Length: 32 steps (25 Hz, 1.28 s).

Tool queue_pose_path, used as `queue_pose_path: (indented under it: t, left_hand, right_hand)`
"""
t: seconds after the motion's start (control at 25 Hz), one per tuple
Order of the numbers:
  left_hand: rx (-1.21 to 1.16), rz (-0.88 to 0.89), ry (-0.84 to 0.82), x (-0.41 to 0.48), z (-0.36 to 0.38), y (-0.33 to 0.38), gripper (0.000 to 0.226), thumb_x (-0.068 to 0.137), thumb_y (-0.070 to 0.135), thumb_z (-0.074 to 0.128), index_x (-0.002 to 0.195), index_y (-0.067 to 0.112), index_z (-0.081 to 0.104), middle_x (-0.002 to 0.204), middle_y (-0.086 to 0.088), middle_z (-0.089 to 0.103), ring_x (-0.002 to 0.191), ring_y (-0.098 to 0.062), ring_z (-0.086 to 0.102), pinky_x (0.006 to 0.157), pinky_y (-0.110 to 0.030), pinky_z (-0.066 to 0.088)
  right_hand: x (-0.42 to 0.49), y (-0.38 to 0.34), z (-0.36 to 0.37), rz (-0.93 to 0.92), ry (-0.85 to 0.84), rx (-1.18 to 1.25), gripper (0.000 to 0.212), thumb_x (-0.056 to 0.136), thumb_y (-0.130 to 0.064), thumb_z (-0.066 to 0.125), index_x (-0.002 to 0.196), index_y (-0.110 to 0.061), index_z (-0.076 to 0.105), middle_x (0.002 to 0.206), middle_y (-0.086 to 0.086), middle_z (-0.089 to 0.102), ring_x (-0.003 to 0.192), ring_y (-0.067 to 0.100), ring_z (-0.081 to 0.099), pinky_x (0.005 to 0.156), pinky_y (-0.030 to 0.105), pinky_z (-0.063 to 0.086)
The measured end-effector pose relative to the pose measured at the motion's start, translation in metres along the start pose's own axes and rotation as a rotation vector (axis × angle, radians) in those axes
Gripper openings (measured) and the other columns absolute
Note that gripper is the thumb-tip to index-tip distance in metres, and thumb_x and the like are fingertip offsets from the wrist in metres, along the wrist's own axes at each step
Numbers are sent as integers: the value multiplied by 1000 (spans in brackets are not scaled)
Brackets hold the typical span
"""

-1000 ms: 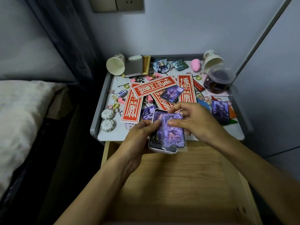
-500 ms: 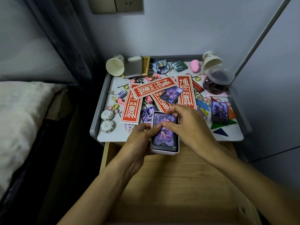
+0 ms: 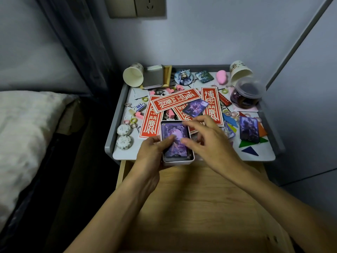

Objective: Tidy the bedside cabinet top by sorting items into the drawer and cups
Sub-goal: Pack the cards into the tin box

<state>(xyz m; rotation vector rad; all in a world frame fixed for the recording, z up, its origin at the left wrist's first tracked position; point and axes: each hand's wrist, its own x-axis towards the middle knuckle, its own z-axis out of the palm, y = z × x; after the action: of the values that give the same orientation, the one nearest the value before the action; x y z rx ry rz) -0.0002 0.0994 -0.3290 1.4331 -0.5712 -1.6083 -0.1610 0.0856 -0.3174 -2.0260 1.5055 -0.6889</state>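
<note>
Head view: card [image 3: 175, 143] now seated inside tin [image 3: 179, 162], held by left hand [image 3: 151, 154].

One wide-angle camera, worn on the head, faces forward and steeply down at close range. The tin [image 3: 178, 162] lies near frame centre, at the front edge of the tabletop [image 3: 266, 152]. The open drawer [image 3: 200, 198] fills the lower frame, the bed [image 3: 27, 125] the left side, the wall socket [image 3: 149, 6] the top edge.
</note>
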Motion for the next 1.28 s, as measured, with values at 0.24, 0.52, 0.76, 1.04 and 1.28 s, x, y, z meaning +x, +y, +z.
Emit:
queue_pose_path:
  t: [0.24,0.52,0.76,1.04,1.28]
  left_hand:
    - [-177,80,200,6,-25,32,36,91,16,64,121,-3,60,106,-18,72,87,-31,71,73,-46,59]
    - [-254,65,162,-2,-33,46,18,92,14,61,106,1,64,108,-20,71,100,-38,68,70,-47,59]
    - [-252,42,161,-2,-34,45,34,90,15,65,118,-3,61,109,-20,71,93,-34,69,72,-49,58]
    - [-240,54,135,0,-33,43,22,89,15,66,107,2,67,96,-15,75,72,-24,72,70,-47,59]
    - [-230,62,140,-1,-32,45,10,90,15,65,97,8,67,94,-13,75,72,-24,72,72,-47,58]
  right_hand:
    - [71,28,-10,252,99,-275,73,85,-53,64,144,-18,40,145,9,40,134,26,37,108,43,32]
    - [118,39,1,434,-10,-386,95,70,-55,78,144,-13,35,149,22,33,139,43,28,111,56,30]
    - [132,37,-3,537,-60,-385,99,63,-55,83,140,-11,38,151,25,28,140,45,24,114,52,25]
    - [138,35,-6,566,14,-318,102,58,-42,90,138,-12,35,148,23,25,138,44,25,112,55,31]
    - [135,31,-20,502,187,23,71,76,-9,80,133,-9,38,135,14,44,116,28,51,89,32,43]
